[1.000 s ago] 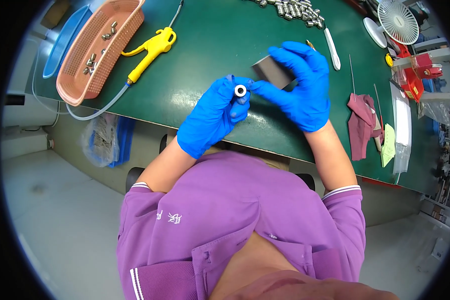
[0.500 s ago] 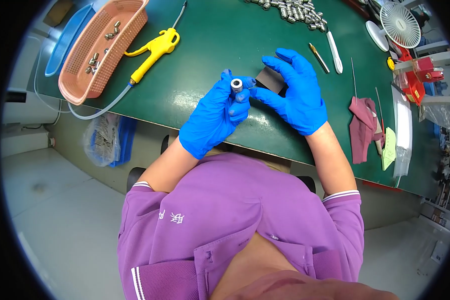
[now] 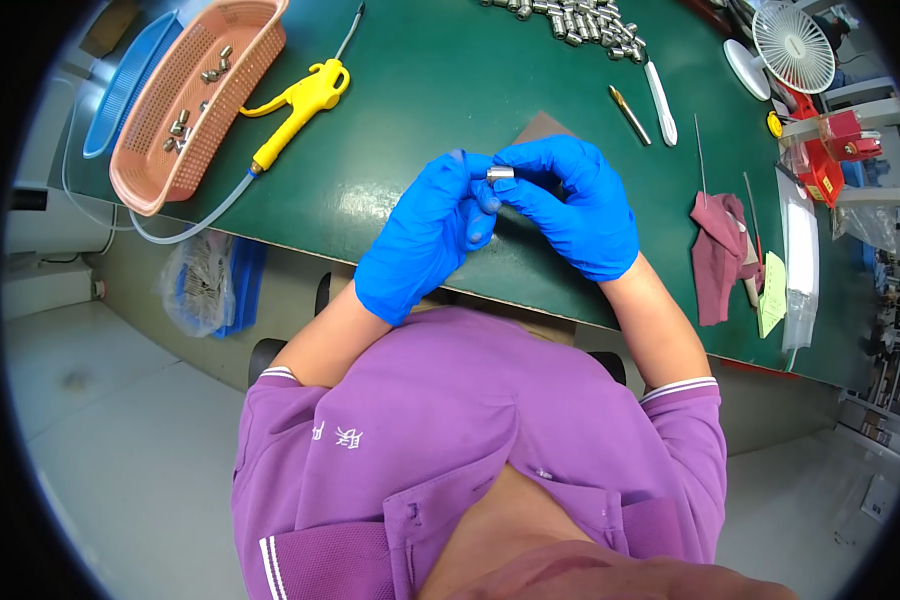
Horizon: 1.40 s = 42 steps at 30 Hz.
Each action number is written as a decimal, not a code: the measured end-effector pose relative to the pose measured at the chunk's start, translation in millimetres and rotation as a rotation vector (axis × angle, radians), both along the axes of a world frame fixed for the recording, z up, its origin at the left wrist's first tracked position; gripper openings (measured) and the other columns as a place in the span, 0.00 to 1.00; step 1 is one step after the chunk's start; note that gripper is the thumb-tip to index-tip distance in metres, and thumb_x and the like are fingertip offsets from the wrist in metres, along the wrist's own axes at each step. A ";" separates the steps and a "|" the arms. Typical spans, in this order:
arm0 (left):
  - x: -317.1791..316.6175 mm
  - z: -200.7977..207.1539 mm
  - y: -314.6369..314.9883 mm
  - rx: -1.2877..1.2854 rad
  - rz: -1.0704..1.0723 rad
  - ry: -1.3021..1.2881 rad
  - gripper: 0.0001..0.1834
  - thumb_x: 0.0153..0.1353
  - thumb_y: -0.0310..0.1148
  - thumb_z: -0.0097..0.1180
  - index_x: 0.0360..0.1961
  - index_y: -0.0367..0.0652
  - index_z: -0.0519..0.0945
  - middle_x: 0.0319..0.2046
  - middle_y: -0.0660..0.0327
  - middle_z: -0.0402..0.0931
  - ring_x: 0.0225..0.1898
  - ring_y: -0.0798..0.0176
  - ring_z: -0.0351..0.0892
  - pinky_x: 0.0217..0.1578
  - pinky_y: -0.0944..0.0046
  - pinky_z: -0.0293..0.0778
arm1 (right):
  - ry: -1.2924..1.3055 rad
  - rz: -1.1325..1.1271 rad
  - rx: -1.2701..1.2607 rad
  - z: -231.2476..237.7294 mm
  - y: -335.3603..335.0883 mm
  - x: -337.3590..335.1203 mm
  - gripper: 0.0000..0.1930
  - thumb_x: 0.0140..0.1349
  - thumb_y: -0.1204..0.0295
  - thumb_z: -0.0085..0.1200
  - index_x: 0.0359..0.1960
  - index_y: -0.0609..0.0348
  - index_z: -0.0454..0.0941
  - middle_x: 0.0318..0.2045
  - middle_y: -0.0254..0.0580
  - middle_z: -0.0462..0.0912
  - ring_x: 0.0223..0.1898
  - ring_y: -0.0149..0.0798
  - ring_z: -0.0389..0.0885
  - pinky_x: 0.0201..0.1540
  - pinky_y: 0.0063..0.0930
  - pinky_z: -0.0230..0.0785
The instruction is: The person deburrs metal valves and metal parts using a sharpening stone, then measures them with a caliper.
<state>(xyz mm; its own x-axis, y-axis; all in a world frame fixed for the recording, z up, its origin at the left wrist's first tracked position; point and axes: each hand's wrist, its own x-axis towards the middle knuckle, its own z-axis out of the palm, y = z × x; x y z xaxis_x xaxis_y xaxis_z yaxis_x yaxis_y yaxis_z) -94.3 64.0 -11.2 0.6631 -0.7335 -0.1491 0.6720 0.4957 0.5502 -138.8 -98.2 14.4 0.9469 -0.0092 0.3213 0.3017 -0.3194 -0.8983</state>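
A small shiny metal sleeve (image 3: 500, 174) lies between the fingertips of both my blue-gloved hands, above the near part of the table. My left hand (image 3: 420, 235) grips it from the left, fingers curled. From the other side, the thumb and forefinger of my right hand (image 3: 578, 210) close on it. Its side faces up, and the fingers cover its ends. Just beyond my right hand, a dark flat piece (image 3: 544, 126) shows on the green table, partly hidden by that hand.
Many similar metal sleeves (image 3: 575, 22) are heaped at the far edge. A pink basket (image 3: 130, 165) holds several more, beside a blue basket (image 3: 110, 120). A yellow air gun (image 3: 295, 125), a drill-like bit (image 3: 630, 115), a white-handled tool (image 3: 660, 105) and a maroon cloth (image 3: 718, 260) lie around.
My right hand has moved left and nearer, off the dark piece, and closed on the sleeve. The sleeve has turned from showing its open end to showing its side.
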 end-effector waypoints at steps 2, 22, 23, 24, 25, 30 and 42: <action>-2.3 -0.3 0.6 -0.028 0.015 -0.042 0.16 0.63 0.42 0.45 0.42 0.41 0.72 0.25 0.61 0.73 0.20 0.71 0.68 0.19 0.75 0.64 | 0.042 -0.022 0.032 6.6 4.9 -1.9 0.11 0.54 0.66 0.57 0.35 0.60 0.79 0.26 0.41 0.79 0.28 0.34 0.76 0.32 0.24 0.68; -3.9 0.0 3.6 0.107 0.022 -0.258 0.16 0.62 0.34 0.47 0.49 0.39 0.71 0.23 0.60 0.74 0.18 0.74 0.68 0.17 0.77 0.66 | -0.008 0.051 -0.215 10.1 1.4 -5.6 0.12 0.62 0.66 0.44 0.37 0.54 0.79 0.30 0.45 0.80 0.33 0.45 0.77 0.37 0.30 0.67; -3.8 1.5 4.0 0.107 0.021 -0.260 0.16 0.62 0.34 0.47 0.49 0.39 0.71 0.23 0.60 0.74 0.18 0.74 0.68 0.17 0.77 0.66 | -0.034 0.060 -0.231 12.8 2.6 -5.7 0.11 0.62 0.65 0.44 0.37 0.54 0.79 0.30 0.45 0.79 0.32 0.45 0.77 0.36 0.31 0.67; -3.7 3.8 4.3 0.084 0.021 -0.223 0.16 0.63 0.35 0.47 0.48 0.38 0.71 0.22 0.62 0.73 0.17 0.74 0.67 0.17 0.78 0.64 | -0.060 0.070 -0.245 14.9 3.2 -5.8 0.11 0.62 0.65 0.44 0.37 0.53 0.79 0.29 0.45 0.79 0.31 0.46 0.76 0.34 0.31 0.66; -3.7 5.3 4.3 0.062 0.020 -0.186 0.16 0.63 0.37 0.47 0.47 0.38 0.71 0.21 0.63 0.73 0.17 0.75 0.66 0.16 0.79 0.63 | -0.063 0.069 -0.244 16.3 3.6 -5.9 0.11 0.62 0.65 0.44 0.37 0.53 0.79 0.29 0.45 0.79 0.31 0.46 0.76 0.34 0.31 0.66; -1.9 2.3 3.7 -0.063 -0.012 -0.084 0.18 0.63 0.41 0.46 0.46 0.37 0.72 0.21 0.67 0.70 0.18 0.77 0.64 0.18 0.80 0.61 | -0.181 0.146 -0.305 15.7 4.7 -3.9 0.07 0.57 0.66 0.51 0.35 0.50 0.79 0.25 0.40 0.78 0.27 0.43 0.74 0.31 0.31 0.65; -4.6 -0.4 2.8 -0.004 -0.009 -0.113 0.19 0.64 0.40 0.45 0.50 0.39 0.70 0.29 0.67 0.70 0.23 0.78 0.65 0.21 0.79 0.62 | -0.385 -0.045 -0.514 4.7 0.1 -7.5 0.11 0.47 0.71 0.62 0.34 0.51 0.80 0.24 0.35 0.78 0.24 0.38 0.74 0.28 0.27 0.65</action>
<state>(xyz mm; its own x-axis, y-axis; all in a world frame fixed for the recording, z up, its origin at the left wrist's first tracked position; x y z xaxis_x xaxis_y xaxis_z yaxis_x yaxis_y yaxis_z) -98.8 66.7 -11.7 0.6688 -0.7401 -0.0707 0.6100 0.4919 0.6212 -146.4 -98.2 19.1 0.7650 0.1997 0.6123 0.5486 -0.7001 -0.4571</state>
